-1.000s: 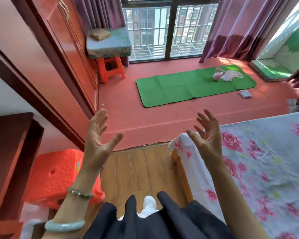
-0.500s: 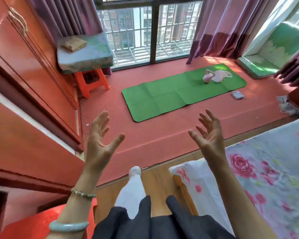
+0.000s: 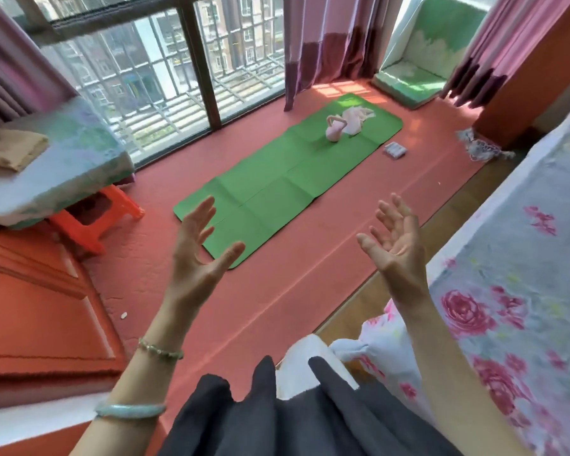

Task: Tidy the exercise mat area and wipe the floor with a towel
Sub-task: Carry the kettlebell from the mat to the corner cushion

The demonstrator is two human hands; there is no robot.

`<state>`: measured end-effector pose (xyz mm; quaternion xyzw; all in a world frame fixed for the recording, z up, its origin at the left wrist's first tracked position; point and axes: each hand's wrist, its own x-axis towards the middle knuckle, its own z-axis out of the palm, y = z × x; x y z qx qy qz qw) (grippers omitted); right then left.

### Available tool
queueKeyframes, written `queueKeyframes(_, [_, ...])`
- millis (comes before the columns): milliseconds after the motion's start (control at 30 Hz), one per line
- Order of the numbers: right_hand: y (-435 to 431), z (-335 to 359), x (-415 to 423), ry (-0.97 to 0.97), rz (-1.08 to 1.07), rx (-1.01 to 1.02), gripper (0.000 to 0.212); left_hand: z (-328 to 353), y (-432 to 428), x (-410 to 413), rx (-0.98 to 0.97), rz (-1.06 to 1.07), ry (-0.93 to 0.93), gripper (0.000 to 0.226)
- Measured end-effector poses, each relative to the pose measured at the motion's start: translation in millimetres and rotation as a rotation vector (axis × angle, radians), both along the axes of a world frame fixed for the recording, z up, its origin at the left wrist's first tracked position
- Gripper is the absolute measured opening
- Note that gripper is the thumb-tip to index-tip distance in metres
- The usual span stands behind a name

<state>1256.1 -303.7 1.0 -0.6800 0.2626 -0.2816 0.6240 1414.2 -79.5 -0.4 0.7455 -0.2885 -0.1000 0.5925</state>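
A green exercise mat (image 3: 277, 179) lies flat on the red floor (image 3: 277, 291) in front of the window. A pink kettlebell (image 3: 333, 129) stands on its far end, with a pale pink cloth (image 3: 356, 120) bunched beside it. A small white object (image 3: 395, 149) lies on the floor just right of the mat. My left hand (image 3: 201, 258) and my right hand (image 3: 395, 241) are raised in front of me, palms facing each other, fingers spread, holding nothing. Both are well short of the mat's far end.
A padded orange stool (image 3: 93, 218) with a folded tan towel (image 3: 10, 149) on its cushion stands at the left by the wardrobe (image 3: 30, 307). The floral-sheeted bed (image 3: 524, 274) fills the right. A green cushion (image 3: 408, 83) and a crumpled cloth (image 3: 481, 148) lie near the curtains.
I have stepped forward onto the red floor, so the mat and stool are nearer and larger. Both hands stay raised and spread as before.
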Motion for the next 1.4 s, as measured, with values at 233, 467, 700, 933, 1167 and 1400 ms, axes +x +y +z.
queueKeyframes(233, [-54.6,-8.4,50.2,-0.003,-0.097,0.018,0.071,-5.0,-68.4,70.5,0.001,-0.098,0.015,0.077])
queueKeyframes(467, [-151.4,-22.1,106.3,-0.007,-0.139,0.017,0.070,-16.4,-166.7,138.0,-0.003,-0.125,0.017,0.073])
queueKeyframes(700, [-296.0,-15.2,166.2,-0.016,-0.197,0.020,0.069,-14.4,-323.1,205.3,-0.005,-0.134,0.039,0.075])
queueKeyframes(933, [-434.2,2.1,199.6,0.004,-0.240,-0.027,0.069,-2.0,-476.7,250.5,-0.036,-0.208,0.041,0.081])
queueKeyframes(1167, [-525.8,-1.7,232.5,0.030,-0.283,-0.028,0.072,0.7,-592.6,288.1,-0.052,-0.263,0.041,0.079])
queueKeyframes(1400, [-621.1,-21.4,287.5,0.046,-0.295,-0.017,0.074,-20.4,-692.7,347.7,-0.049,-0.285,0.032,0.077])
